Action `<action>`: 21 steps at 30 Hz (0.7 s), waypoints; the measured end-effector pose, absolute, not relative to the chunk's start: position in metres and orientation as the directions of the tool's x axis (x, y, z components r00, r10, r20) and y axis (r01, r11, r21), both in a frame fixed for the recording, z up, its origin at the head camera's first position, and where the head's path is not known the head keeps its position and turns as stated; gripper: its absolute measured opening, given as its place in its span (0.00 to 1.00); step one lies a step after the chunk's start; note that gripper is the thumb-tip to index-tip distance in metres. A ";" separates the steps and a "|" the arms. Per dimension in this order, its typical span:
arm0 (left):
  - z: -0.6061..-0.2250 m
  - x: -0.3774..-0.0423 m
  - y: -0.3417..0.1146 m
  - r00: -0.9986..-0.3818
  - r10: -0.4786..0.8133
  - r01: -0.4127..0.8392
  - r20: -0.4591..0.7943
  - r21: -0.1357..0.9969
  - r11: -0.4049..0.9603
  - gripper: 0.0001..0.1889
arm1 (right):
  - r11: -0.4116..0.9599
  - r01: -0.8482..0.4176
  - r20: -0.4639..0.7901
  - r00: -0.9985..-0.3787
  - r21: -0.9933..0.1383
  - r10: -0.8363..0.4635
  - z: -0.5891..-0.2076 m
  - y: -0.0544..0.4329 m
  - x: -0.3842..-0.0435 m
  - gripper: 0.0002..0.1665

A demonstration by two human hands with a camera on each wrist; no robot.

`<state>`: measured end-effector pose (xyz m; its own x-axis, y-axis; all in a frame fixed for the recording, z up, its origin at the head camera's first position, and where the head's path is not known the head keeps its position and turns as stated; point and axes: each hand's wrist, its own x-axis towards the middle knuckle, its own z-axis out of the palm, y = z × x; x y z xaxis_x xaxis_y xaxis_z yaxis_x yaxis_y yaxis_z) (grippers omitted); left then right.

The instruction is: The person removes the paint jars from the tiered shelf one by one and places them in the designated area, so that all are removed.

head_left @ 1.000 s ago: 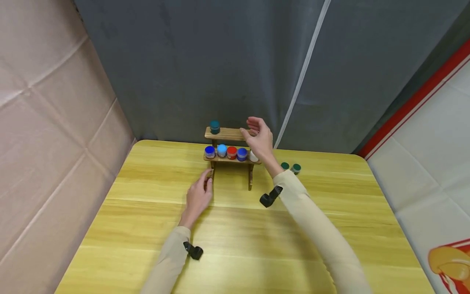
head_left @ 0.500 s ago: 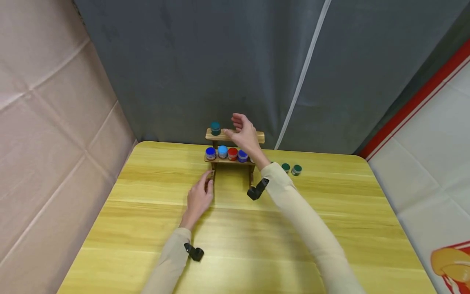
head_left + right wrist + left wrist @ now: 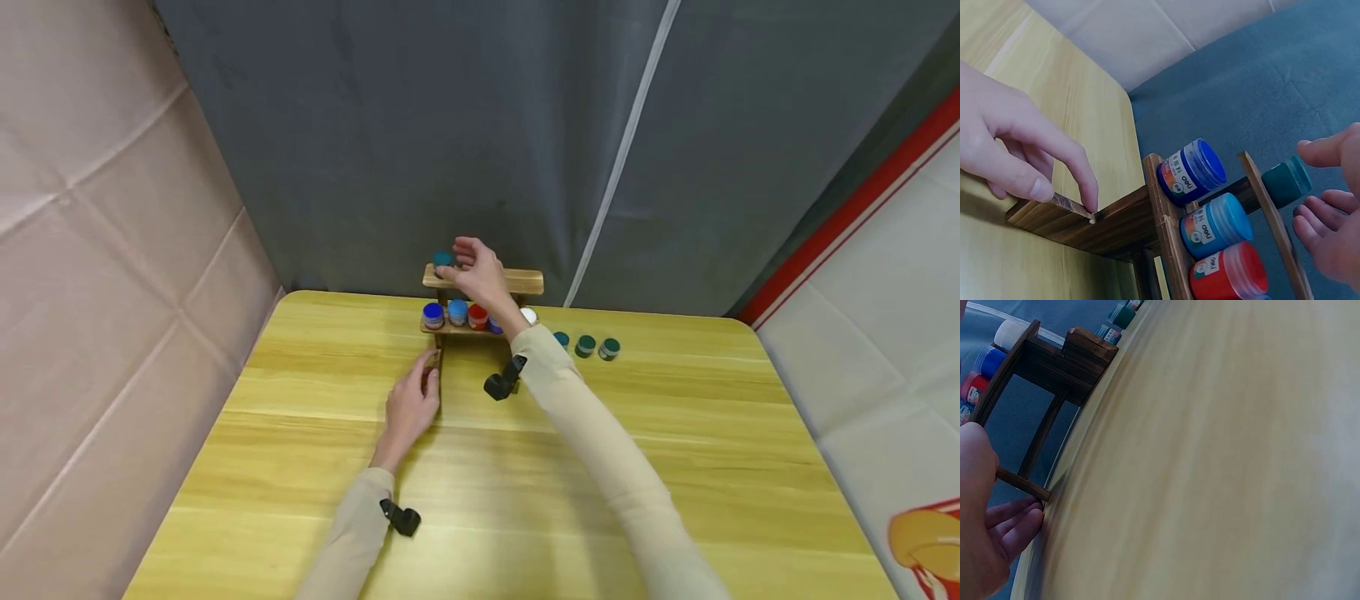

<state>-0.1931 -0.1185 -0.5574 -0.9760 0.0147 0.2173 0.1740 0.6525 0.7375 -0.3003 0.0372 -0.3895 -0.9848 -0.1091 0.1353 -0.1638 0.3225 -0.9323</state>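
A small two-tier wooden rack [image 3: 525, 282] stands at the back of the table. My left hand [image 3: 411, 408] pinches its left leg between thumb and fingers, low near the tabletop. On the upper shelf's left end sits a teal-lidded paint jar [image 3: 1286, 182]. My right hand [image 3: 480, 273] is beside that jar, thumb and fingers spread apart around empty space, not closed on it. The lower shelf bears a dark blue paint jar [image 3: 1190, 172], a light blue paint jar [image 3: 1215, 225], a red paint jar [image 3: 1229, 272], another blue jar [image 3: 990, 361] and a white jar [image 3: 1011, 334].
Right of the rack, a teal-lidded jar [image 3: 561, 339] and two green-lidded jars, one nearer [image 3: 586, 346] and one farther right [image 3: 609, 349], stand on the wooden table [image 3: 465, 492]. A grey curtain [image 3: 375, 150] hangs right behind the rack.
My right hand has moved left along the upper shelf to the teal-lidded jar, uncovering the shelf's right end and the white jar. My left hand stays at the rack's leg.
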 end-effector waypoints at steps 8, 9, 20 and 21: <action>-0.557 -0.192 -0.117 -0.972 0.011 0.183 0.233 0.735 0.653 0.22 | 0.415 -0.173 0.154 -0.985 -0.893 -0.080 -0.396 0.029 -0.304 0.29; -0.557 -0.192 -0.117 -0.972 0.009 0.183 0.234 0.734 0.654 0.22 | 0.423 -0.174 0.158 -0.985 -0.889 -0.074 -0.396 0.028 -0.304 0.27; -0.558 -0.191 -0.118 -0.970 -0.001 0.183 0.241 0.740 0.647 0.22 | 0.442 -0.236 0.241 -0.969 -0.865 -0.046 -0.399 0.024 -0.302 0.22; -0.558 -0.191 -0.119 -0.971 -0.002 0.183 0.241 0.741 0.646 0.22 | 0.439 -0.239 0.246 -0.968 -0.866 -0.042 -0.398 0.025 -0.301 0.22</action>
